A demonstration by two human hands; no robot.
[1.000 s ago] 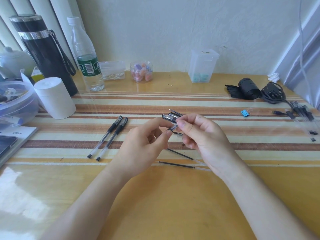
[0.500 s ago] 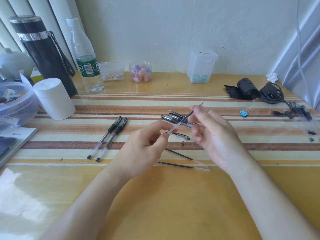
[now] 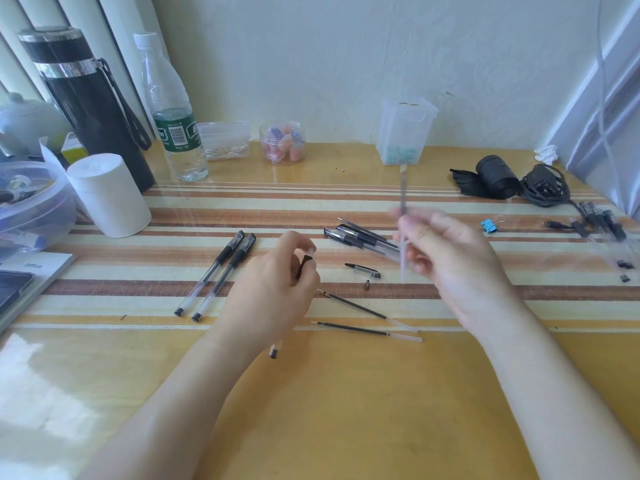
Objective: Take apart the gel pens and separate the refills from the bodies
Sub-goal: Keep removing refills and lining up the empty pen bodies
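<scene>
Blurred refill (image 3: 402, 216) pinched upright in right hand (image 3: 446, 258), pen body (image 3: 304, 266) gripped in left hand (image 3: 273, 292).

A black flask (image 3: 86, 109) is standing tall at the back left beside a water bottle (image 3: 172, 112), a white cylinder (image 3: 109, 195) is sitting in front, and a blue binder clip (image 3: 489, 225) is lying far right.

A pale, faintly textured wall (image 3: 329, 57) rises behind a glossy yellow wooden table (image 3: 346, 410), which bears a mat of brown and cream stripes (image 3: 242, 216) under a clear sheet. White vertical blind slats (image 3: 114, 46) hang at the far left. At the far right stands a pale bluish frame (image 3: 602, 84), blurred. Soft daylight glares on the table's near left corner (image 3: 45, 386).
</scene>
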